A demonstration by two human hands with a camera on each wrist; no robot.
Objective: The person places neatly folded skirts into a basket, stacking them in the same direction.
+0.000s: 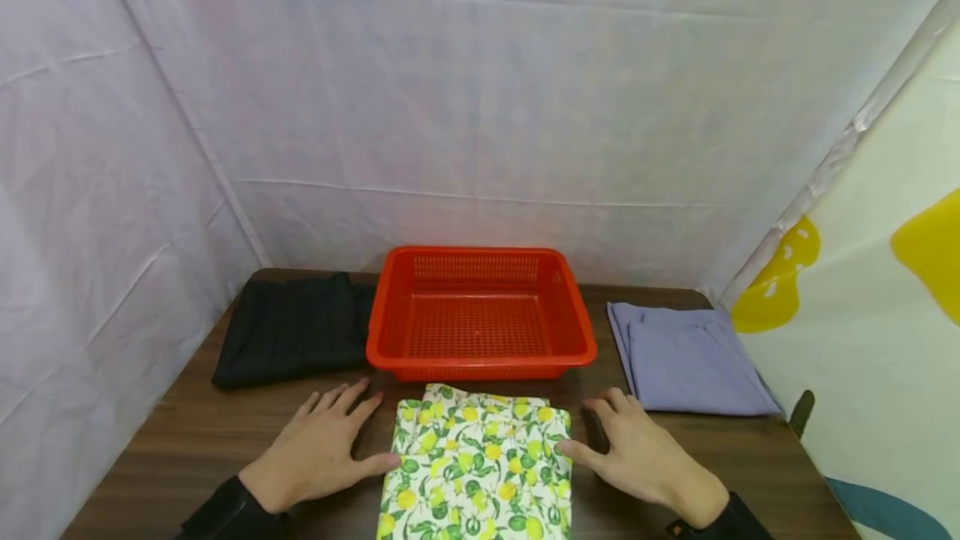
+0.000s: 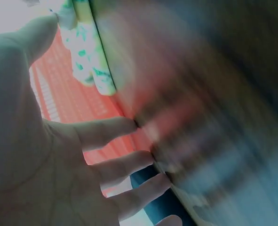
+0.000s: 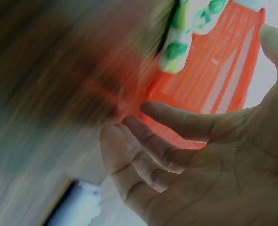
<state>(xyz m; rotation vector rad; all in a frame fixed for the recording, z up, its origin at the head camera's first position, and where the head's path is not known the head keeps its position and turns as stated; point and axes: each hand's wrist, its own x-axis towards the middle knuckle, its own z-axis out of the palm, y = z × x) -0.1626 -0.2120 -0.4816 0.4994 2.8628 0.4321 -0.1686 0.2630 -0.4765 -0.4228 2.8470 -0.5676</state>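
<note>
A folded cloth printed with lemons and green leaves [image 1: 480, 473] lies flat on the table in front of me, its near end cut off by the head view. My left hand [image 1: 318, 444] is at its left side with fingers spread, the thumb tip at the cloth's edge. On the other side, my right hand [image 1: 648, 457] has its thumb at the right edge and its fingers on or close to the wood. Neither hand grips anything. Both wrist views show the palms, with the lemon cloth [image 2: 89, 61] near the left thumb.
Just beyond the cloth stands a red plastic basket [image 1: 480, 369] with perforated walls and nothing inside. A folded black cloth [image 1: 292, 332] lies to its left, a folded lavender cloth [image 1: 693, 361] to its right. White sheeting [image 1: 480, 107] hangs behind the brown wooden table [image 1: 172, 432].
</note>
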